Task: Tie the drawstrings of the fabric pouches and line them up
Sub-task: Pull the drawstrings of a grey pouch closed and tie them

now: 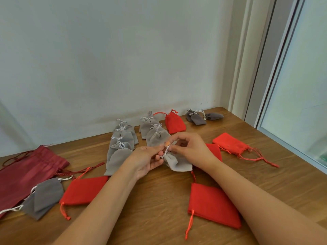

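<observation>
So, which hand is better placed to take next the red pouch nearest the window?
Right, likely: the red pouch lies right of the right hand; the left hand would cross the grey pouch.

Left hand [146, 160] and right hand [192, 147] both pinch the white drawstring [166, 150] of a grey pouch [178, 163] between them. Beyond the left hand lies a row of tied pouches [122, 144]. A red pouch [83, 190] lies left of the left forearm, a second red pouch [212, 204] against the right forearm
</observation>
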Demonstrator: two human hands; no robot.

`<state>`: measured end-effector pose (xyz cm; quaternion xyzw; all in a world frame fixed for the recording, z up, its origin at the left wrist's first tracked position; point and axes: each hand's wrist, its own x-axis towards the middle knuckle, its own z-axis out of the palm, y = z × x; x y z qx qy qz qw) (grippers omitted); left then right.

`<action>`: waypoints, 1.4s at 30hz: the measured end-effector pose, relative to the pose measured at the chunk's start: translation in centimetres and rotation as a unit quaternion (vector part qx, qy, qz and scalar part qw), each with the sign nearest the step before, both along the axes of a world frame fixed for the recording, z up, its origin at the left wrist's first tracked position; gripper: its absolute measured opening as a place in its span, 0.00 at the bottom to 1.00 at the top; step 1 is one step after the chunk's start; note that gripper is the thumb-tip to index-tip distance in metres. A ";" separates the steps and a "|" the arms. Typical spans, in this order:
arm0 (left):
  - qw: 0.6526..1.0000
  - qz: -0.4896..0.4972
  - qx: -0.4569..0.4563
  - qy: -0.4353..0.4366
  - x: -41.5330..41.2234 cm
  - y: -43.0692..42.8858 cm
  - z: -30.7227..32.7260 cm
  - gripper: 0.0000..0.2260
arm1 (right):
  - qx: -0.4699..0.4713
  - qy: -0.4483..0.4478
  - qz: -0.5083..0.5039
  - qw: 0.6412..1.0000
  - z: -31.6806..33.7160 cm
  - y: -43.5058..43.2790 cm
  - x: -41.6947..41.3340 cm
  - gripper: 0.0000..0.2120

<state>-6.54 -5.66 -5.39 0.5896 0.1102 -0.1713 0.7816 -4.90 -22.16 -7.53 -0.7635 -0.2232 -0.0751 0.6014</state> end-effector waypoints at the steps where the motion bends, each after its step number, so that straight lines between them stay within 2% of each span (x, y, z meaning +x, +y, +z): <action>1: 1.000 -0.006 0.016 -0.008 0.0 0.0 0.0 0.10 | -0.007 -0.006 -0.004 1.000 0.0 0.1 0.0 0.07; 3: 0.997 -0.024 0.059 -0.035 0.1 0.0 -0.1 0.13 | -0.009 0.006 0.002 1.000 0.1 0.3 -0.1 0.06; 5: 0.991 -0.048 0.105 -0.071 0.1 0.0 -0.1 0.10 | -0.007 0.018 0.020 1.000 0.1 0.4 -0.1 0.09; 7: 0.983 -0.070 0.137 -0.104 0.0 0.0 -0.1 0.07 | -0.026 -0.001 0.019 0.999 -0.1 0.4 -0.1 0.12; 10: 0.968 -0.075 0.188 -0.151 -0.2 -0.1 -0.2 0.08 | -0.076 -0.041 -0.021 0.996 -0.3 0.3 0.1 0.10; 15: 0.909 -0.067 0.327 -0.251 -0.4 -0.3 -0.5 0.03 | -0.153 -0.090 -0.065 0.982 0.1 0.0 0.0 0.04; 20: 0.859 -0.044 0.405 -0.309 -0.5 -0.2 -0.6 0.07 | -0.134 -0.074 -0.080 0.985 0.2 0.0 0.1 0.03; 23: 0.877 0.023 0.377 -0.295 -0.5 -0.5 -0.5 0.14 | -0.105 -0.040 -0.053 0.992 0.2 -0.1 0.2 0.04; 27: 0.889 0.083 0.363 -0.267 -0.4 -0.5 -0.5 0.13 | -0.130 -0.031 -0.040 0.990 0.0 -0.1 0.5 0.03; 32: 0.911 0.086 0.325 -0.241 -0.4 -0.7 -0.8 0.10 | -0.126 -0.023 -0.046 0.991 -0.3 0.1 0.5 0.03; 37: 0.944 0.083 0.246 -0.203 -0.3 -0.7 -0.8 0.05 | -0.118 -0.024 -0.035 0.992 -0.1 0.1 0.4 0.03; 42: 0.986 0.056 0.130 -0.090 0.0 -0.3 -0.5 0.03 | -0.074 0.019 0.017 0.997 0.2 0.2 0.1 0.05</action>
